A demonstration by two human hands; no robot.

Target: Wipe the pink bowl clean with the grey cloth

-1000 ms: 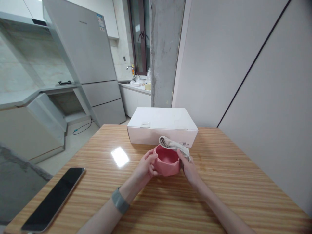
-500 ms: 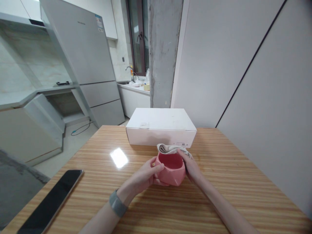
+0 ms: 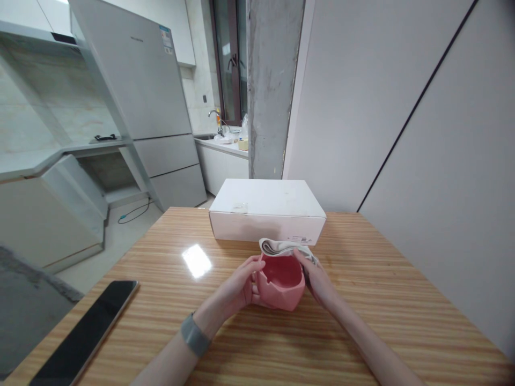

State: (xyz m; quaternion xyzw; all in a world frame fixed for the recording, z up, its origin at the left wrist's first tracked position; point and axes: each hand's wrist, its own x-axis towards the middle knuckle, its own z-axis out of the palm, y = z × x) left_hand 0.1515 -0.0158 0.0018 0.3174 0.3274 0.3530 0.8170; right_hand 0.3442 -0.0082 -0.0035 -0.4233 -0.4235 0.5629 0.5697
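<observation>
**Both hands on a pink faceted bowl (image 3: 281, 287), a folded cloth (image 3: 281, 247) along its far rim**

The left hand (image 3: 235, 284) is closed around the bowl's left side, its fingers (image 3: 245, 269) curled against the outer wall. The right hand (image 3: 317, 282) reaches in from the other side, bent over the end of the cloth and closed on it where it meets the rim. Its thumb is out of sight, so the exact pinch cannot be seen.

The bowl sits centred between the hands and appears to rest on the striped wooden table (image 3: 362, 321). The cloth lies only across the far rim. The bowl's hollow and near facets show bare pink, with no cloth on them, so most of the surface is uncovered. Whether the cloth is damp, or the bowl clean, cannot be told.

Just behind the cloth stands a white cardboard box (image 3: 265, 212). A black smartphone (image 3: 84, 332) lies face up, well to the left, and a grey wristband (image 3: 195, 335) circles the left wrist.
</observation>
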